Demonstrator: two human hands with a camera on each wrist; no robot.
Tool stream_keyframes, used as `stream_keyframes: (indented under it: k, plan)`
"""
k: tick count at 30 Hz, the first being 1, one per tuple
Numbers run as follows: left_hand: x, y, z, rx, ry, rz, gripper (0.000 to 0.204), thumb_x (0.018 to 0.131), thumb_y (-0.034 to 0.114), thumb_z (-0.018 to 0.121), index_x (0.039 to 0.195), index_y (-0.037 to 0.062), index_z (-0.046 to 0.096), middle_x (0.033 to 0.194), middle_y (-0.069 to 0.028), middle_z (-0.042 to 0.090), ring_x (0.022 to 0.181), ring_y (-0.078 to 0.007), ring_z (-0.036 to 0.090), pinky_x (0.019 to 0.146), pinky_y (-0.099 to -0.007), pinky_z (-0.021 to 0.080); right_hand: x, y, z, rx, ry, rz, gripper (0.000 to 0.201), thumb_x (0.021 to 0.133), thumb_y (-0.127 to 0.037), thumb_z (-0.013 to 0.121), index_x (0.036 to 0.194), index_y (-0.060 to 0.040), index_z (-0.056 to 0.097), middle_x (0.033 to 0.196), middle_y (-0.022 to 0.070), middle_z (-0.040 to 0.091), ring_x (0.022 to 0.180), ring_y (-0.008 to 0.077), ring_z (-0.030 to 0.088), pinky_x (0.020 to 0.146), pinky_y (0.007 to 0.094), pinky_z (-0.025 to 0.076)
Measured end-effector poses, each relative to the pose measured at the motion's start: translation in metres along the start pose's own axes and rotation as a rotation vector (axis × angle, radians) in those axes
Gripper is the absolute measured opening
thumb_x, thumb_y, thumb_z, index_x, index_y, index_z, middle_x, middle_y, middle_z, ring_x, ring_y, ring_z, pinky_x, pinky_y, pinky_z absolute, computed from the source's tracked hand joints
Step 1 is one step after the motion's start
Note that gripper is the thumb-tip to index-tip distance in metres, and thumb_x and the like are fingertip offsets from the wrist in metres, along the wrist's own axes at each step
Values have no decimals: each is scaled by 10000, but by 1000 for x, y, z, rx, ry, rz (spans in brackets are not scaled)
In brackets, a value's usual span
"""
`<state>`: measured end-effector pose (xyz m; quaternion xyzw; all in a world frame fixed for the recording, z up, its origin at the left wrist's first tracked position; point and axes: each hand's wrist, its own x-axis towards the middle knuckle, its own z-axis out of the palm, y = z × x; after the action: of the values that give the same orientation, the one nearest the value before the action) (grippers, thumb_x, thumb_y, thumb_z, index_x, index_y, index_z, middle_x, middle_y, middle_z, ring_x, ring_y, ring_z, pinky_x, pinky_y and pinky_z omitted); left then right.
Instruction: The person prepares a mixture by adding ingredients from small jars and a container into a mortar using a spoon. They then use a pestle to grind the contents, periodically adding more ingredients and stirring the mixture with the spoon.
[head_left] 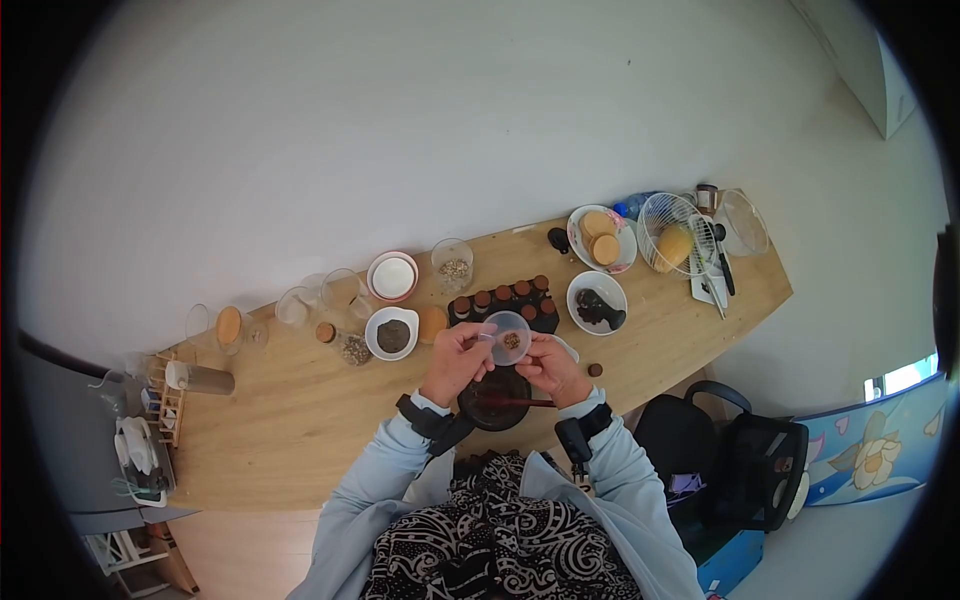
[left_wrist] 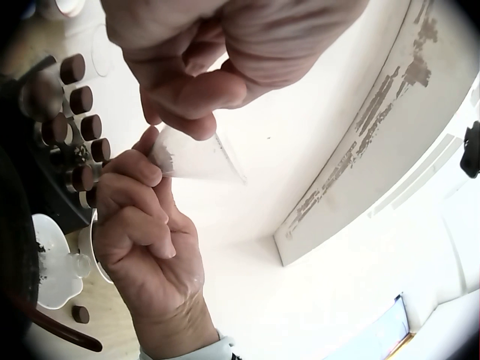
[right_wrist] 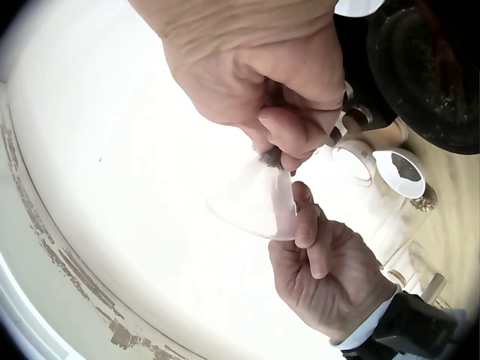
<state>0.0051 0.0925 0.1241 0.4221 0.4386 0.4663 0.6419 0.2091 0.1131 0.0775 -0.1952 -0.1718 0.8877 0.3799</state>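
A clear plastic funnel or cup with brown bits inside is held up between both hands, above a dark pot. The left hand pinches its rim in the head view. From the other side the right hand grips its narrow lower part, where the dark bits gather in the right wrist view. A red-brown stick lies across the pot. Whether the narrow end is closed is hidden by the fingers.
Behind the hands stands a black rack of brown-capped jars. White bowls, glass jars and a flowered plate line the wall side. A wire basket is at the right, a small cap near the front edge.
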Motion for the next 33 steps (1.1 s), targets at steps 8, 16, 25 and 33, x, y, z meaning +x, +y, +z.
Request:
stream_keyframes:
  k: [8, 16, 25, 33]
  plan:
    - [13, 1, -6, 26, 55, -3, 247, 852, 18, 537, 1061, -73, 629, 627, -87, 611, 446, -78, 499, 399, -214, 378, 17, 5, 4, -96, 187, -80, 168, 940, -36, 514, 1091, 6, 576, 862, 26, 574, 632, 79, 452, 503, 199, 344]
    - [-7, 3, -23, 164, -80, -36, 231, 884, 55, 553, 1068, -55, 640, 625, -42, 597, 478, -64, 511, 429, -201, 389, 3, 14, -3, -396, 183, 55, 263, 906, -23, 516, 1152, 14, 601, 897, 50, 650, 659, 85, 574, 492, 197, 417]
    - [-44, -60, -47, 181, -141, -161, 182, 922, 79, 558, 1031, -23, 662, 609, 6, 558, 518, -63, 519, 478, -221, 401, -19, 41, 7, -952, 225, 188, 323, 942, -198, 565, 1232, -57, 584, 1150, 62, 594, 942, 146, 623, 673, 247, 559]
    - [-39, -57, -37, 230, -39, -147, 218, 871, 32, 532, 1029, -30, 669, 643, -8, 583, 538, -72, 546, 483, -225, 422, -19, 44, 32, -1704, 245, -173, 293, 901, -229, 602, 1075, 6, 613, 687, 98, 631, 646, 194, 639, 586, 339, 502]
